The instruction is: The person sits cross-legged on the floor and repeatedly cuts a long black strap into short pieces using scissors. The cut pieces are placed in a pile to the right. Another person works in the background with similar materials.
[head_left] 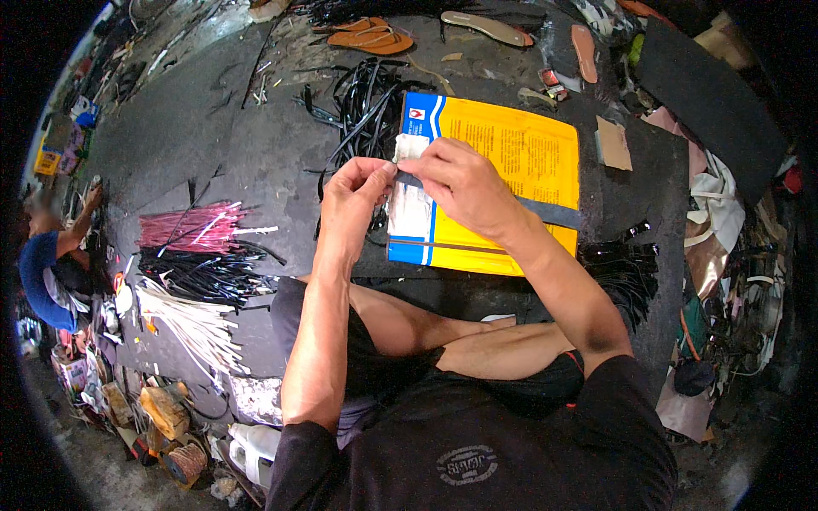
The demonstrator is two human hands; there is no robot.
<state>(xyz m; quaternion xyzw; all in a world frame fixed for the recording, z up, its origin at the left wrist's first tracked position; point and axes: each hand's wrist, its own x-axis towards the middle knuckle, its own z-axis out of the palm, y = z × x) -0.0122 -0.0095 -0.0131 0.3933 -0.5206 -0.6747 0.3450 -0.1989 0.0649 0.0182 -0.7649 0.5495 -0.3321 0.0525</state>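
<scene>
Over the left edge of a yellow and blue sheet-metal panel (532,153), my two hands meet fingertip to fingertip. My left hand (349,200) is closed in a pinch at the end of a flat dark strip (552,213). Fingers curled, my right hand (469,183) grips the same strip just beside it. The strip seems to run on beneath my right hand and wrist to the panel's right side. Under the fingertips is a whitish smeared patch (410,213) on the panel. My fingers partly hide the strip's end.
Black glossy strips (362,106) lie in a heap behind my left hand. Pink strips (189,228), black strips and white strips (192,328) are bundled at left. Sandals (371,38) and insoles (486,28) lie at the far side. Another person (51,272) sits far left.
</scene>
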